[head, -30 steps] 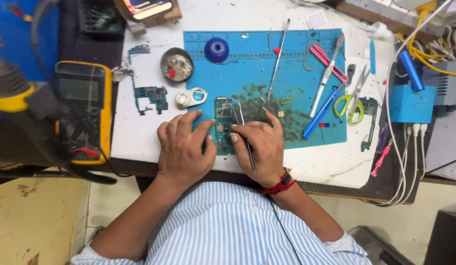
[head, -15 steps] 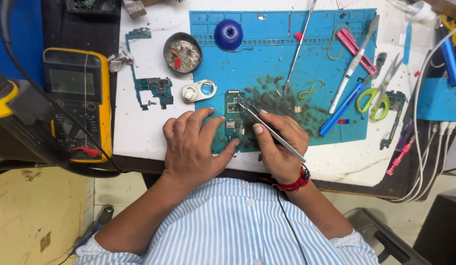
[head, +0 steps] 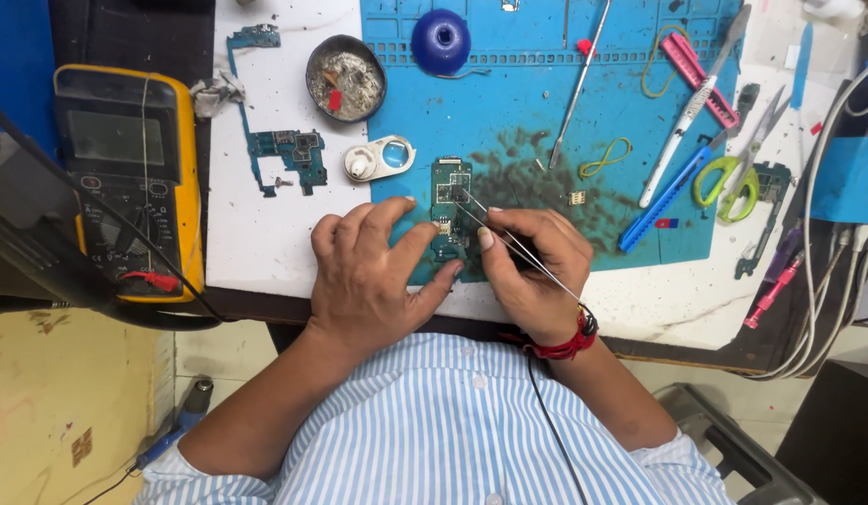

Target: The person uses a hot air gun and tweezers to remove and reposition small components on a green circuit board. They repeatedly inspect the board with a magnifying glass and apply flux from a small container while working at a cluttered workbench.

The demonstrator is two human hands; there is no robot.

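Note:
A small green circuit board lies on the blue work mat. My left hand rests flat beside it, fingers spread and pressing on the board's lower left edge. My right hand pinches thin metal tweezers, whose tips touch the upper part of the board. A red band circles my right wrist.
A yellow multimeter sits at the left. A second bare board, a round tin of debris, a white loupe and a blue dome lie above. Blue and white tools, green scissors and cables crowd the right.
The view has shifted closer and slightly left. My right hand has turned the tweezers so their tips now reach the board's upper part; my left hand stays on the board.

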